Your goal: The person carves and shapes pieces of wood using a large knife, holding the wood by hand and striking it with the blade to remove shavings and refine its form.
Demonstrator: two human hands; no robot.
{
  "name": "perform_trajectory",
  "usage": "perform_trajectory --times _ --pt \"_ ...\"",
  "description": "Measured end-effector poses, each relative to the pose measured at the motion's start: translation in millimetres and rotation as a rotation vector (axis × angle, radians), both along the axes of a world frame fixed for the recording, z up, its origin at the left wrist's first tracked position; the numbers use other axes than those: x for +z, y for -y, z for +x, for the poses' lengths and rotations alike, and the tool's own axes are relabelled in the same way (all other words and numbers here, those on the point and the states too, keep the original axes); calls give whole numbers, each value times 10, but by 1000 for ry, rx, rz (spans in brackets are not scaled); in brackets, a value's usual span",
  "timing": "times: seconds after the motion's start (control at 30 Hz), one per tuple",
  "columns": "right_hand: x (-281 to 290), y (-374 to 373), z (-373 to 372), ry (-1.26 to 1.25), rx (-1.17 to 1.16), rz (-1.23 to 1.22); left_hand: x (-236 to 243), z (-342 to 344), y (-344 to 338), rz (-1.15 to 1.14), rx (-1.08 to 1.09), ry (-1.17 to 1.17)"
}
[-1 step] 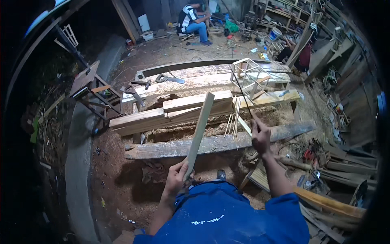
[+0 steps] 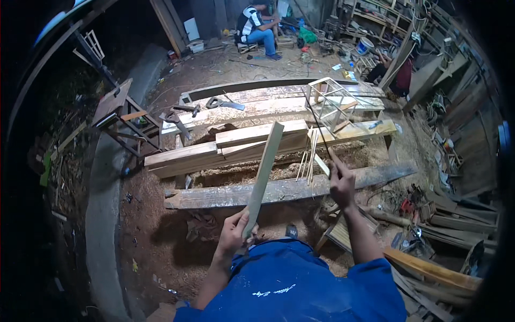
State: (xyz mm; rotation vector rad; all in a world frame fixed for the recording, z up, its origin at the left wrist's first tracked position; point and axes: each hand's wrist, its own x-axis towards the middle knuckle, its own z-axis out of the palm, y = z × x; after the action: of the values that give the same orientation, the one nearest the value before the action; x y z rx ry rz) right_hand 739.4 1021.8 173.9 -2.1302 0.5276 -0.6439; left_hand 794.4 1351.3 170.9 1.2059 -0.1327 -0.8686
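Note:
My left hand is closed around the lower end of a flat wooden board, which tilts upward and slightly right in front of me. In my right hand is a long thin dark rod-like tool, pointing up and left; its kind cannot be made out. Past that hand, a bundle of thin wooden sticks leans on the workbench timbers. Thick wooden beams lie across the bench beyond the board. A small openwork wooden frame stands farther back on the right.
Handsaws and a hammer lie on the far planks. A shavings-strewn plank crosses nearest me. A small table stands left, scrap timber lies right. One person sits at the back; another is at far right.
My right hand and the thin dark tool have shifted slightly down and left. The left hand and the board have hardly moved.

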Motion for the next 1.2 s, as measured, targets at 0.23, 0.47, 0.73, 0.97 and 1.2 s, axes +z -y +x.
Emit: perform_trajectory --times 0.23,0.47,0.73,0.97,1.2 --pt "-121 -521 -209 119 348 -158 -92 82 165 -79 -89 -77" --pt "-113 -792 -346 38 485 -423 62 29 322 134 -43 39" --pt "-292 -393 -217 12 372 -475 212 24 311 157 -85 -13" --pt "-102 -644 -303 37 640 -593 -60 -15 309 249 -26 80" --pt "-156 -533 -197 39 479 -440 199 -102 349 78 -11 -32"
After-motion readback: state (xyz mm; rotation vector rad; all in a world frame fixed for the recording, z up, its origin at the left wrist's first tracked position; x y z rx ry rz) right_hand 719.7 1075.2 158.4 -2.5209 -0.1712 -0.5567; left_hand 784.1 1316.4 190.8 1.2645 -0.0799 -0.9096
